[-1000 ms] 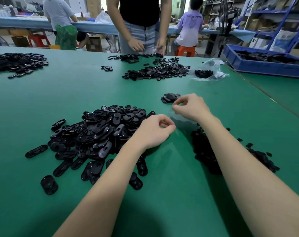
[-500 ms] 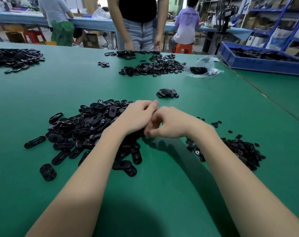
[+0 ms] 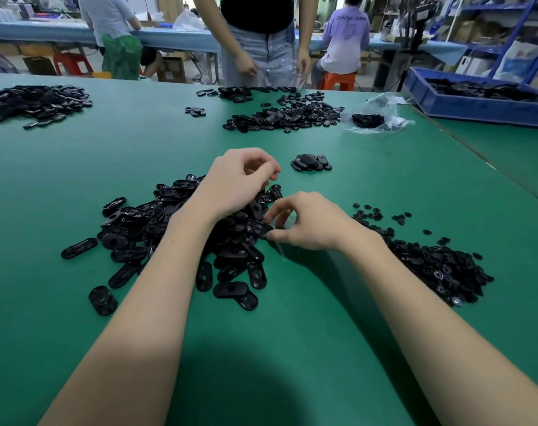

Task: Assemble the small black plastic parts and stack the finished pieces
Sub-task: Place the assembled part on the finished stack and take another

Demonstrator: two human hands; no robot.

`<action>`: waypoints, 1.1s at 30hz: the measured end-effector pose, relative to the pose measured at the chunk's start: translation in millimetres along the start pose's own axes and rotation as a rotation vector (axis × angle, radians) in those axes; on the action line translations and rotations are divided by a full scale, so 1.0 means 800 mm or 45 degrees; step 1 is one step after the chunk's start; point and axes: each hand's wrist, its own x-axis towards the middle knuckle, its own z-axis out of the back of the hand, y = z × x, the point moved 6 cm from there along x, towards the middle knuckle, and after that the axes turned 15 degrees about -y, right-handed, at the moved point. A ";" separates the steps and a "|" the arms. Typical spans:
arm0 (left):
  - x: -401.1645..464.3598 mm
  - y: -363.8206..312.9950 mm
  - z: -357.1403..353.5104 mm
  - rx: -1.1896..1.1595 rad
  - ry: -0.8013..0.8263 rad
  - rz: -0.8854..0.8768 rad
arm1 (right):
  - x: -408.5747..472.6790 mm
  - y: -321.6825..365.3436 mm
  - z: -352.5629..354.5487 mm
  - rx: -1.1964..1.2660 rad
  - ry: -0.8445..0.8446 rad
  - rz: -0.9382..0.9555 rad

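Station check, green table. My right hand pinches one oval plate by its near end, thumb under and fingertips curled over, at the right edge of the plate heap. The plate is tilted, one end on the heap; I judge this grip is meant to lift it free without dragging its neighbours.

My left hand hovers over the top of the heap, fingers curled toward the thumb. Whether it holds a small piece I cannot tell; nothing shows between the fingertips.

Layout reads as deliberate: plates to the left under my left arm, the small inserts heaped to the right beside my right forearm, so each hand has its own stock near. The finished stack sits beyond both hands, well apart from either heap, which keeps done pieces from mixing back in.

Judgement: pick-up stage, the plate not yet mated. Risk: loose inserts scattered near the wrist could be swept off
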 end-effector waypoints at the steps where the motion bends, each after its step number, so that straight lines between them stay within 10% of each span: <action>1: 0.000 -0.001 0.004 0.082 -0.002 -0.052 | 0.001 -0.002 0.001 0.014 0.000 -0.005; 13: -0.009 0.027 -0.007 0.856 0.359 -0.139 | 0.002 -0.035 0.029 0.070 -0.001 -0.140; 33: -0.021 -0.010 -0.050 0.178 0.146 -0.217 | -0.008 -0.078 0.071 0.647 -0.197 -0.414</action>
